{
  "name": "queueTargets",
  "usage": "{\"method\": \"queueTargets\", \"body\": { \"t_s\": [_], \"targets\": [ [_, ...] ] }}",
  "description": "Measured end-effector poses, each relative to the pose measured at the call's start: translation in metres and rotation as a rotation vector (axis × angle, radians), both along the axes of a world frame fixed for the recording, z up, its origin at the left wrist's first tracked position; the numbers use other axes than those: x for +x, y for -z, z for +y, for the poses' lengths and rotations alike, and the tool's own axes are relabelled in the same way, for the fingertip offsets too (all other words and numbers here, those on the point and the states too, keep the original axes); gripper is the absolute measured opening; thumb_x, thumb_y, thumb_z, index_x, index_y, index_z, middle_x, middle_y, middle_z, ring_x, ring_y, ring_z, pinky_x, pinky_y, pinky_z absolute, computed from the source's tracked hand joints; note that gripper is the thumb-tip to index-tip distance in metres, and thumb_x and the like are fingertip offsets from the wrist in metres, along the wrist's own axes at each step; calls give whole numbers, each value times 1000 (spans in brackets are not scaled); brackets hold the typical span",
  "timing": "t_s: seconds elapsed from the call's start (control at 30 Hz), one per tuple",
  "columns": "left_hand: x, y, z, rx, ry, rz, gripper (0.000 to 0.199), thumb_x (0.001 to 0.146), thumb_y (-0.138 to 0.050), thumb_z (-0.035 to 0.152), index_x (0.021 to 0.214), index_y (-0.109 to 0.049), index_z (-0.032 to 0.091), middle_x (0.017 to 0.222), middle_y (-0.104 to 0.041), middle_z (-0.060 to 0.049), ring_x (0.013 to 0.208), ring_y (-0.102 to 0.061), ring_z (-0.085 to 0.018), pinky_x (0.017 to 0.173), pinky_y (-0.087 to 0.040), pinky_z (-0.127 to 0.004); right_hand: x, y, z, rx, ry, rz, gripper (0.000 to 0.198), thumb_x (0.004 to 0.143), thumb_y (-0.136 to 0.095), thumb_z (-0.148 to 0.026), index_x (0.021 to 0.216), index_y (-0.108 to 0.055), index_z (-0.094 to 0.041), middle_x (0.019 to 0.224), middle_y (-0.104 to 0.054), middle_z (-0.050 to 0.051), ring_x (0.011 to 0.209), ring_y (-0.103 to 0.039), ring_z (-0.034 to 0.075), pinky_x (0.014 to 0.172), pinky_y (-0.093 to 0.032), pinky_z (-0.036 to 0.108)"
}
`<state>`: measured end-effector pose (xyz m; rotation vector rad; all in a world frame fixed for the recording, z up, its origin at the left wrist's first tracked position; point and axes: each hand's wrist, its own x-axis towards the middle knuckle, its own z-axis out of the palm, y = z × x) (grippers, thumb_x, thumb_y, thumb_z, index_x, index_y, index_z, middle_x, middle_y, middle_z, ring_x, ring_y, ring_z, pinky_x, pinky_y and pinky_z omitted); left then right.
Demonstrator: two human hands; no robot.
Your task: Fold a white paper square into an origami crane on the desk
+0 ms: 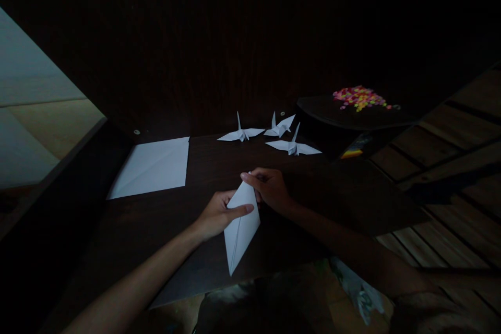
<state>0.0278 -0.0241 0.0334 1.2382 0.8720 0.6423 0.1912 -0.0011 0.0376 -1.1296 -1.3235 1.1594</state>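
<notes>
A white folded paper (pixel 241 232), shaped like a long diamond with a crease down its middle, is held above the dark table. My left hand (pixel 219 214) grips its left side, the thumb lying flat across the front and the fingers behind. At the upper tip, my right hand (pixel 272 188) pinches the paper between thumb and fingers; some of those fingers are hidden. Beyond my hands stand three white paper cranes: one on the left (pixel 241 134), one at the back right (pixel 279 128) and one nearer on the right (pixel 294 147).
A flat white paper sheet (pixel 152 167) with a diagonal crease lies on the left of the table (pixel 156 229). At right, a dark rounded shelf (pixel 317 108) bears a heap of small colourful pieces (pixel 360 98). Dark panels rise behind and at left. Wooden slats (pixel 446 229) show at right.
</notes>
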Motion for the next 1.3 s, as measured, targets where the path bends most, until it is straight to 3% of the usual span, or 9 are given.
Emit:
{"method": "queueTargets", "body": {
  "t_s": [0.27,0.83,1.17,1.3],
  "targets": [
    [-1,-1,4,-3,-48,41,40,74,-72,49,85,-74,11,75,-70,-6,61,-59,-14,58,-43,-23,-2,3,-1,-25,-47,-2,33,74,-68,-45,57,-61,-17,36,-48,-6,31,-42,7,33,-30,18],
    [-4,-1,4,-121,12,-13,36,75,-73,45,84,-75,11,82,-74,-10,68,-67,-18,66,-50,-27,-2,-3,-3,5,-23,-55,39,76,-66,-45,50,-58,-18,35,-44,-6,33,-39,7,38,-30,21],
    [1,-1,5,-28,-110,-37,42,76,-70,51,89,-74,11,78,-73,-8,65,-65,-16,62,-48,-24,-2,-1,-3,70,-35,-48,35,74,-69,-45,54,-64,-17,49,-49,-5,37,-41,6,37,-30,22],
    [-1,-4,6,-54,-90,-46,41,76,-71,50,87,-73,10,76,-73,-8,67,-66,-18,64,-50,-27,-1,-2,-3,103,-42,-81,37,75,-68,-46,53,-64,-17,52,-50,-4,39,-40,6,39,-28,22]
  ]
}}
